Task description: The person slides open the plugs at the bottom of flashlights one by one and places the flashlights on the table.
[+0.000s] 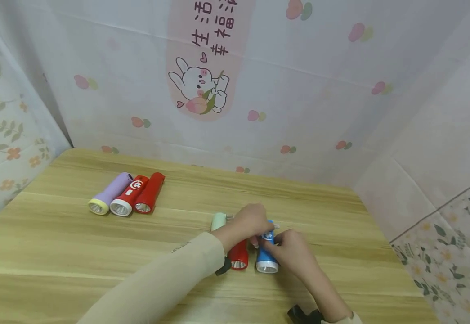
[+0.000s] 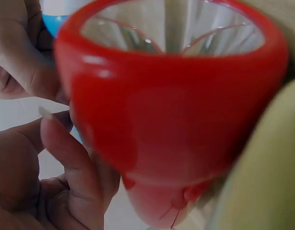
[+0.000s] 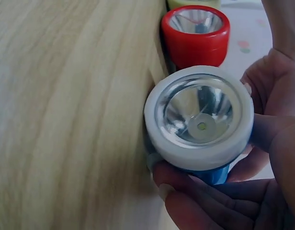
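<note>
A blue flashlight [image 1: 266, 256] with a white head lies on the table, lens toward me, metal prongs sticking out sideways near its tail. My right hand [image 1: 297, 252] grips its body from the right; the right wrist view shows fingers curled beneath the white-rimmed lens [image 3: 200, 115]. Over the tail end, my left hand [image 1: 252, 220] pinches the same flashlight, its fingertips partly hidden. Just left of it lies a red flashlight [image 1: 239, 257], close under the left wrist. A mint green flashlight [image 1: 218, 220] with prongs out at its tail is mostly covered by the left forearm.
At the left of the wooden table [image 1: 77, 252], a purple flashlight [image 1: 113, 189], a red one with a white head [image 1: 131, 191] and an all-red one [image 1: 151, 191] lie side by side. A printed curtain [image 1: 299, 90] hangs behind the table.
</note>
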A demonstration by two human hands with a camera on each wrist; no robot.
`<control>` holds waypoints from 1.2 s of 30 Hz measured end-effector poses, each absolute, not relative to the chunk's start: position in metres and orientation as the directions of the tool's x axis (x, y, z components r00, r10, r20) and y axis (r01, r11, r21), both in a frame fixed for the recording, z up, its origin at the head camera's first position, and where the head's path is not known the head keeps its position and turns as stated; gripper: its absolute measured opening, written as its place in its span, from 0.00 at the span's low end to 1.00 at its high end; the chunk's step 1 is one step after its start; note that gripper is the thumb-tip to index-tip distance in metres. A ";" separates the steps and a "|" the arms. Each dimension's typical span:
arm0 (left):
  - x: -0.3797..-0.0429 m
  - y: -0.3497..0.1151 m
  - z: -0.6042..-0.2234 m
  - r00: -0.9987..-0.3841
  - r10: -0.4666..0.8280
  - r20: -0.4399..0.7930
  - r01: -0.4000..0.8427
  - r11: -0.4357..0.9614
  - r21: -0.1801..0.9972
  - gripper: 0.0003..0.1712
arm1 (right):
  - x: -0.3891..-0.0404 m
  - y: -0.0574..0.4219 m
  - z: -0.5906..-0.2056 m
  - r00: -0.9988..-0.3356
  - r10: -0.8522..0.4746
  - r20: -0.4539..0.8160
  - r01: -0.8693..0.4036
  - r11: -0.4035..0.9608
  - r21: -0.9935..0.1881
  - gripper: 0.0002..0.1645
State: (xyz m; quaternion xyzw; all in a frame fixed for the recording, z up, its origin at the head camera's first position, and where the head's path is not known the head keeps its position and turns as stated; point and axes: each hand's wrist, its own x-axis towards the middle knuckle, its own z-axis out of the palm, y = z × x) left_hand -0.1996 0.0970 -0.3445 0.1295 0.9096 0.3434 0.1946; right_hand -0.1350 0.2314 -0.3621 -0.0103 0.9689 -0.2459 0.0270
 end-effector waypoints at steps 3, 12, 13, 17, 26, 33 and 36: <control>-0.200 0.099 -0.345 -0.888 0.364 -0.280 0.110 0.762 0.638 0.18 | -0.135 0.229 -0.364 -0.998 -0.034 -0.059 -0.003 0.884 -0.468 0.31; -0.194 0.107 -0.346 -0.917 0.312 -0.250 0.139 0.834 0.533 0.22 | -0.132 0.226 -0.365 -0.998 -0.048 -0.038 -0.026 0.897 -0.442 0.31; -0.193 0.108 -0.346 -0.921 0.305 -0.245 0.143 0.845 0.515 0.22 | -0.132 0.226 -0.366 -0.998 -0.052 -0.033 -0.033 0.899 -0.436 0.31; -0.192 0.114 -0.347 -0.936 0.268 -0.229 0.147 0.888 0.436 0.20 | -0.131 0.225 -0.366 -0.998 -0.066 -0.008 -0.057 0.911 -0.408 0.30; -0.188 0.115 -0.341 -0.941 0.295 -0.168 0.236 0.924 0.301 0.14 | -0.132 0.225 -0.367 -0.998 -0.056 -0.041 -0.035 0.916 -0.400 0.23; -0.183 0.100 -0.327 -0.941 0.333 -0.066 0.303 0.913 0.274 0.19 | -0.134 0.228 -0.363 -0.994 -0.077 -0.078 -0.041 0.920 -0.389 0.35; -0.179 0.085 -0.319 -0.931 0.364 -0.020 0.341 0.891 0.298 0.18 | -0.136 0.228 -0.360 -0.993 -0.066 -0.096 -0.026 0.929 -0.370 0.37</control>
